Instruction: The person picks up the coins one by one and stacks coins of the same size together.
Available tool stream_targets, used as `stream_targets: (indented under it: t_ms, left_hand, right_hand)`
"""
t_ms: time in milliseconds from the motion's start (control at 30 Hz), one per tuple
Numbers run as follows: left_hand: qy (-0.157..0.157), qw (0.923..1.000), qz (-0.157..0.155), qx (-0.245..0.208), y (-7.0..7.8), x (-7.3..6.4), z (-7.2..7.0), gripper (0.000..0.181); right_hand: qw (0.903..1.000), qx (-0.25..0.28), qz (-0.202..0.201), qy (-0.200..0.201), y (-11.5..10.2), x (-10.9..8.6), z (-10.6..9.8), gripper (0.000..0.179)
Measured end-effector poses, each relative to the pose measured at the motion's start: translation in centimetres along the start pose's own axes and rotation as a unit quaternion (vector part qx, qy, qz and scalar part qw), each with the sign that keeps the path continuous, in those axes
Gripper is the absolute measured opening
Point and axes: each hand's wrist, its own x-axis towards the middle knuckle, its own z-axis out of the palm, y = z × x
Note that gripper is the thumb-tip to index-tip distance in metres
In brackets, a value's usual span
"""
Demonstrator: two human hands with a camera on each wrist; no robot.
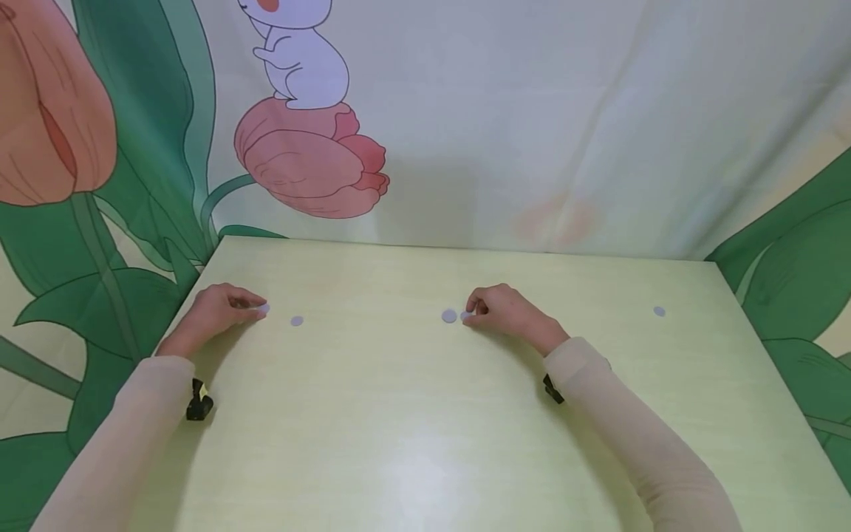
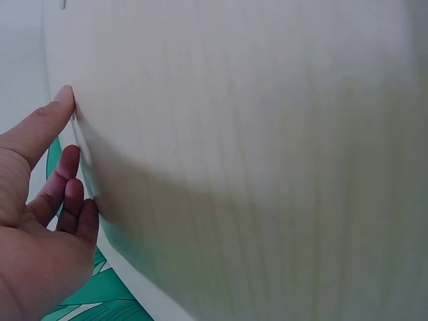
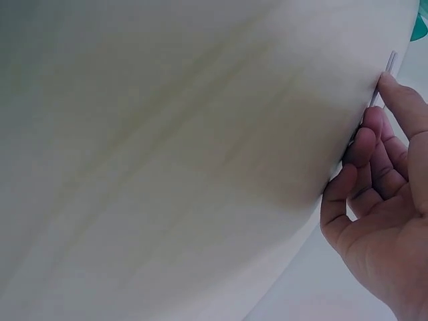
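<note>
L hand (image 1: 219, 310) pinches 1 disc (image 1: 264, 308), R hand (image 1: 508, 310) 1 other disc (image 1: 466, 316); on table (image 1: 372, 406), loose discs (image 1: 449, 316): 1 near each hand, 1 far R.

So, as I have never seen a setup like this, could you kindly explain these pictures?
There is no robot: a person uses a bare left hand and right hand. The wide picture comes from a camera worn on the head; the other two come from the wrists, each watching its own hand. Five small pale discs are on the table: the left hand pinches the leftmost disc, the right hand the fourth disc. The second disc, third disc and rightmost disc lie untouched.
</note>
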Motion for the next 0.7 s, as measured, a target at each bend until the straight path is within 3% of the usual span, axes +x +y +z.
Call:
stream_targets:
  t_ms: [400, 700]
  left_hand:
    - [0.018, 0.9998, 0.013, 0.0, 0.37, -0.38, 0.56, 0.035]
    - [0.016, 0.9998, 0.006, -0.001, 0.54, -0.63, 0.67, 0.035]
  right_hand:
    - [0.9999, 0.014, 0.002, 0.004, 0.35, -0.12, 0.35, 0.021]
    - [0.9995, 0.022, -0.023, 0.001, 0.62, -0.37, 0.3, 0.017]
